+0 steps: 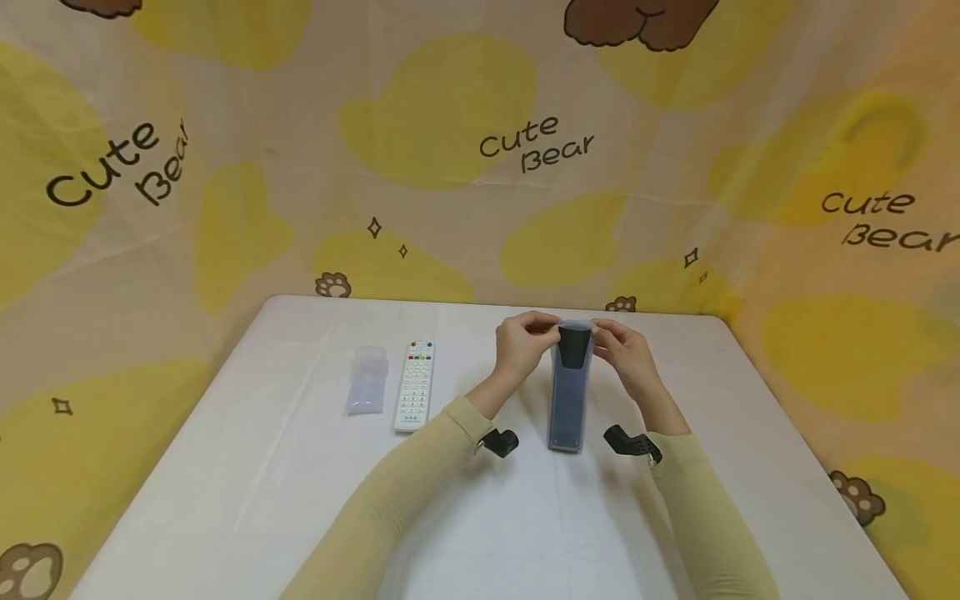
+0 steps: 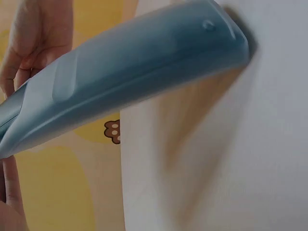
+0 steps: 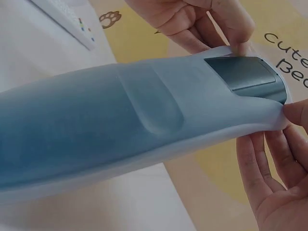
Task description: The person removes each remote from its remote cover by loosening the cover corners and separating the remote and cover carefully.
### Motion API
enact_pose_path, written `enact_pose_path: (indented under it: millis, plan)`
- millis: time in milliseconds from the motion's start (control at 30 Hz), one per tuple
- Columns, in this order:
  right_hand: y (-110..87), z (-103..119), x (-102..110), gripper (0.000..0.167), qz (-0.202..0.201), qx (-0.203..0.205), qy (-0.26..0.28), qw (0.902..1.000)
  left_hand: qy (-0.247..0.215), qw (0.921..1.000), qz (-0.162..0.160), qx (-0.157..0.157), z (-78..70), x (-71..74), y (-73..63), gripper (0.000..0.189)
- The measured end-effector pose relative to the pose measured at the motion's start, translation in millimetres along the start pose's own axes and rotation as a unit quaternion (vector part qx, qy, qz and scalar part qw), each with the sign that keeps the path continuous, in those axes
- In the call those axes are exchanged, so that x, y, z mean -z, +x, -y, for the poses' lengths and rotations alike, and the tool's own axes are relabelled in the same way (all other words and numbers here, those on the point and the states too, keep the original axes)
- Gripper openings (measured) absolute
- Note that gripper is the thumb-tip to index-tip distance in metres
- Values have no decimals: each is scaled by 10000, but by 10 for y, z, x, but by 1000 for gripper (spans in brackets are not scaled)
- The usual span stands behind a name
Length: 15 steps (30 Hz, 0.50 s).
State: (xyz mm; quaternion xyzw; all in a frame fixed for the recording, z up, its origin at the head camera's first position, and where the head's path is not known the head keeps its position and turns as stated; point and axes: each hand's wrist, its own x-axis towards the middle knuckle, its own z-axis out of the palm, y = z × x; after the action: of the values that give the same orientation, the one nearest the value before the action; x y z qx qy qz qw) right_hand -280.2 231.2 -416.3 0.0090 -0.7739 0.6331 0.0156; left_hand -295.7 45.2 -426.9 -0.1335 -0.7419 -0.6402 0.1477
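A dark remote control sits inside a translucent sleeve, and its bare dark end shows at the sleeve's mouth. My left hand pinches the left rim of that mouth. On the opposite rim, my right hand pinches with thumb and fingers. The covered remote is tilted, its mouth end held up and the other end low by the table; whether that end touches is unclear. The left wrist view shows the smooth sleeve from the side, with the hands partly cut off.
To the left on the white table lies a white remote control with many buttons. Beside it is another translucent sleeve, lying flat. A yellow printed cloth hangs behind the table and along its sides.
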Motion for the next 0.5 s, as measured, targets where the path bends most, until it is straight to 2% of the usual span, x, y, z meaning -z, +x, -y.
enact_pose_path:
  millis: [200, 500]
  plan:
    - [-3, 6, 23, 38, 155, 94, 108, 9998, -385, 9989, -40, 282, -7, 3, 24, 10]
    - [-4, 25, 13, 31, 146, 93, 343, 9993, -1060, 9925, -27, 612, -14, -25, 46, 10]
